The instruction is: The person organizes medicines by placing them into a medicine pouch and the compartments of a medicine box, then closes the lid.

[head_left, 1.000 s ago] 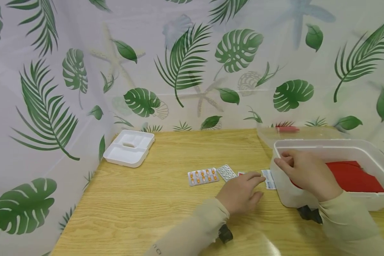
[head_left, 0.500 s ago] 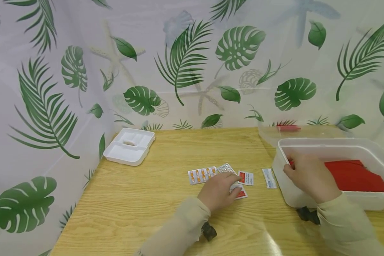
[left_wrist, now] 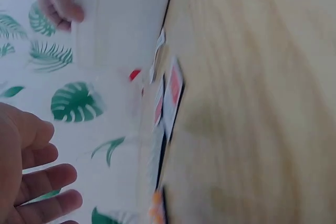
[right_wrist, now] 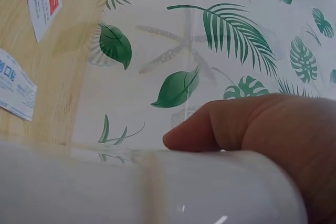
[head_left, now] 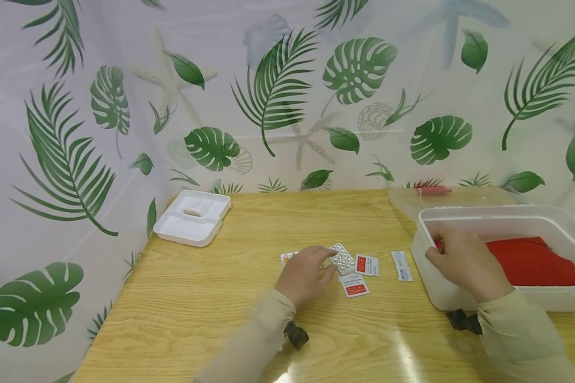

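Note:
My left hand [head_left: 304, 274] hovers low over the table, fingers apart and holding nothing. It partly hides a blister pack of orange capsules [head_left: 287, 258]. Beyond its fingertips lies a silver blister pack [head_left: 345, 261], beside two flat red-and-white packets, one [head_left: 366, 265] farther back and one [head_left: 354, 286] nearer. A blue-and-white sachet [head_left: 402, 266] lies closer to the box. My right hand [head_left: 467, 263] grips the left rim of a translucent plastic box [head_left: 428, 276], thumb outside and fingers inside. The left wrist view shows the left hand's loosely spread fingers [left_wrist: 52, 179].
Red material [head_left: 522, 258] lies inside the box. Its clear lid [head_left: 469, 197] hangs open behind it, with a red handle or latch. A white compartment tray [head_left: 184, 223] sits at the back left. Leaf-printed cloth [head_left: 268, 175] walls the table's back and left.
My left hand has moved left, away from the sachet and over the orange blister pack, uncovering the red-and-white packets. The right hand stays at the box rim.

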Demonstrator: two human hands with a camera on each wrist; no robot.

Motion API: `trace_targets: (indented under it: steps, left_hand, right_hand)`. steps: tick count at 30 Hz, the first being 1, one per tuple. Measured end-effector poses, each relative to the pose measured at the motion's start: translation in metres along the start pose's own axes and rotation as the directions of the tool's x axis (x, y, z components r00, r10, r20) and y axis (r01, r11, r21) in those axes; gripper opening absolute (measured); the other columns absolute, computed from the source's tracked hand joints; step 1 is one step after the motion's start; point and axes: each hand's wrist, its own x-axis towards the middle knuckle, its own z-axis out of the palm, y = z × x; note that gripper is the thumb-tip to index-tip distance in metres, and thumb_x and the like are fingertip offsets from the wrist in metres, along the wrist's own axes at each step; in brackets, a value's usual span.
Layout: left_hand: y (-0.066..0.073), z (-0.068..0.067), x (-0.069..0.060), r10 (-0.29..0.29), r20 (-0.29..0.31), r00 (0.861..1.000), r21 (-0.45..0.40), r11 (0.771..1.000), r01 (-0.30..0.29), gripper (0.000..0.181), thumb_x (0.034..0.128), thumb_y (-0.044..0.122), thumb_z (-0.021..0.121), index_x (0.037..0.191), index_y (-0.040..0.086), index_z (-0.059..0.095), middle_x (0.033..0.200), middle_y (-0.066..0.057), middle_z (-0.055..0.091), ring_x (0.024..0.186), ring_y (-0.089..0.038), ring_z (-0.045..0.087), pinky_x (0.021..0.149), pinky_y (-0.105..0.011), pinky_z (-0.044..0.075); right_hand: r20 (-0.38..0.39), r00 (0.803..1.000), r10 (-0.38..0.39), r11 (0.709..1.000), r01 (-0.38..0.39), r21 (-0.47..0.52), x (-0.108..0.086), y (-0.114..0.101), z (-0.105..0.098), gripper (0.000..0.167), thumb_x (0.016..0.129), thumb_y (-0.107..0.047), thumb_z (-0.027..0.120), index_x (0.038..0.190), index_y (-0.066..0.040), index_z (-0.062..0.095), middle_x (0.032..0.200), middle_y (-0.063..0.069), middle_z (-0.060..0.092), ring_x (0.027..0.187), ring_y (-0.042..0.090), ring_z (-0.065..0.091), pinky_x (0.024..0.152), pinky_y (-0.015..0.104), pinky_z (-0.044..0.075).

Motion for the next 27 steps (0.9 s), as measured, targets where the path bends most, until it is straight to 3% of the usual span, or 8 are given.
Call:
trace_targets:
  steps: [4, 7, 11, 14, 19, 21, 23, 27]
  left_hand:
    - [-0.03, -0.02, 0.001, -0.122, -0.007, 0.992, 0.023, 0.992, 0.122, 0.03, 0.0923, 0.025, 0.063, 0.118, 0.011, 0.066, 0.115, -0.005, 0.066, 0.11, -0.021, 0.06, 0.092, -0.034, 0.049]
    - [-0.065, -0.036, -0.001, -0.246, -0.041, 0.968, 0.07, 0.966, 0.249, 0.032, 0.0931, 0.026, 0.061, 0.12, 0.009, 0.065, 0.117, -0.008, 0.065, 0.113, -0.025, 0.057, 0.094, -0.039, 0.048]
    - [-0.12, -0.056, -0.012, -0.415, -0.111, 0.903, 0.142, 0.893, 0.428, 0.035, 0.093, 0.025, 0.06, 0.12, 0.004, 0.063, 0.116, -0.014, 0.063, 0.111, -0.033, 0.056, 0.09, -0.046, 0.048]
    - [-0.157, -0.069, -0.026, -0.504, -0.139, 0.852, 0.194, 0.83, 0.523, 0.037, 0.0926, 0.024, 0.06, 0.12, 0.0, 0.062, 0.115, -0.02, 0.061, 0.107, -0.038, 0.055, 0.085, -0.051, 0.048]
    - [-0.196, -0.082, -0.049, -0.611, -0.084, 0.788, 0.276, 0.745, 0.607, 0.039, 0.0941, 0.024, 0.056, 0.121, -0.004, 0.059, 0.115, -0.024, 0.058, 0.105, -0.042, 0.052, 0.083, -0.055, 0.047]
    - [-0.203, -0.084, -0.057, -0.63, -0.051, 0.775, 0.297, 0.732, 0.614, 0.038, 0.0947, 0.023, 0.053, 0.121, -0.004, 0.06, 0.114, -0.024, 0.058, 0.104, -0.042, 0.052, 0.082, -0.056, 0.046]
    - [-0.209, -0.084, -0.061, -0.632, -0.035, 0.774, 0.305, 0.731, 0.61, 0.036, 0.0949, 0.022, 0.052, 0.118, -0.004, 0.062, 0.111, -0.023, 0.059, 0.102, -0.042, 0.052, 0.081, -0.056, 0.046]
    - [-0.211, -0.084, -0.065, -0.611, -0.029, 0.791, 0.3, 0.75, 0.59, 0.031, 0.0957, 0.019, 0.05, 0.109, -0.001, 0.069, 0.101, -0.021, 0.064, 0.095, -0.041, 0.055, 0.079, -0.055, 0.047]
  right_hand:
    - [0.026, 0.999, 0.028, 1.0, -0.029, 0.004, -0.003, 0.003, 0.001, 0.011, 0.089, -0.015, 0.059, 0.092, -0.005, 0.055, 0.067, 0.004, 0.051, 0.061, 0.021, 0.047, 0.051, 0.031, 0.037]
    - [0.029, 0.999, 0.04, 0.999, -0.04, 0.0, -0.004, 0.004, 0.001, 0.013, 0.09, -0.017, 0.058, 0.095, -0.005, 0.056, 0.069, 0.004, 0.052, 0.062, 0.022, 0.048, 0.051, 0.031, 0.038]
    - [0.018, 0.999, 0.033, 0.999, -0.032, -0.006, -0.004, 0.004, 0.002, 0.013, 0.09, -0.017, 0.058, 0.096, -0.006, 0.056, 0.069, 0.004, 0.052, 0.062, 0.022, 0.048, 0.052, 0.031, 0.038]
    - [0.013, 0.999, 0.031, 0.999, -0.031, -0.01, -0.003, 0.004, 0.003, 0.014, 0.09, -0.017, 0.059, 0.096, -0.006, 0.055, 0.069, 0.004, 0.052, 0.062, 0.022, 0.048, 0.052, 0.031, 0.038]
    - [0.003, 1.0, 0.021, 1.0, -0.021, -0.021, -0.003, 0.004, 0.005, 0.013, 0.091, -0.018, 0.059, 0.093, -0.006, 0.055, 0.067, 0.004, 0.05, 0.061, 0.021, 0.047, 0.051, 0.031, 0.037]
    - [-0.005, 1.0, 0.014, 1.0, -0.014, -0.023, -0.003, 0.004, 0.005, 0.012, 0.092, -0.018, 0.058, 0.092, -0.007, 0.054, 0.066, 0.004, 0.048, 0.06, 0.021, 0.046, 0.051, 0.031, 0.036]
    - [-0.012, 1.0, 0.005, 1.0, -0.005, -0.02, -0.003, 0.004, 0.005, 0.012, 0.093, -0.019, 0.058, 0.09, -0.008, 0.053, 0.065, 0.003, 0.046, 0.06, 0.021, 0.045, 0.051, 0.031, 0.035]
    - [-0.028, 1.0, -0.011, 1.0, 0.011, -0.022, -0.002, 0.002, 0.005, 0.014, 0.093, -0.02, 0.058, 0.087, -0.009, 0.052, 0.064, 0.003, 0.044, 0.059, 0.02, 0.044, 0.051, 0.031, 0.034]
